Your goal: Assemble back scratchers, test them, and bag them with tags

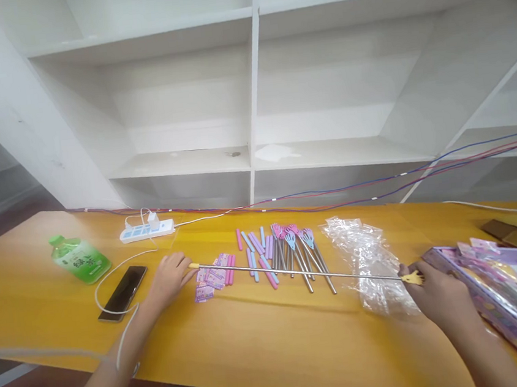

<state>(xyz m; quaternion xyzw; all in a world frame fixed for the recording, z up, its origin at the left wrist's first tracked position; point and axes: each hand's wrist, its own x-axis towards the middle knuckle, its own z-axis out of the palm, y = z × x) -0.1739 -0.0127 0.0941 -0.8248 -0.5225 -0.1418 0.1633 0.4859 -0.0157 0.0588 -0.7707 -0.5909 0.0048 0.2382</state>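
A long thin metal rod [294, 270], stretched out like a telescopic back scratcher, spans the wooden table [265, 346]. My left hand [168, 278] pinches its yellow-tipped left end. My right hand [438, 294] is closed on the other end, where a small yellow claw head [412, 277] shows. Under the rod lie several collapsed scratchers with pink and blue heads [299, 248], several pink and blue sleeves [257, 249] and small pink printed cards [212, 279].
Clear plastic bags [367, 256] lie by my right hand. A purple box [504, 291] of packed items sits at the right edge. A green tea bottle [80, 258], a dark phone [123, 292] on a white cable and a power strip [146, 230] are at the left. White shelves stand behind.
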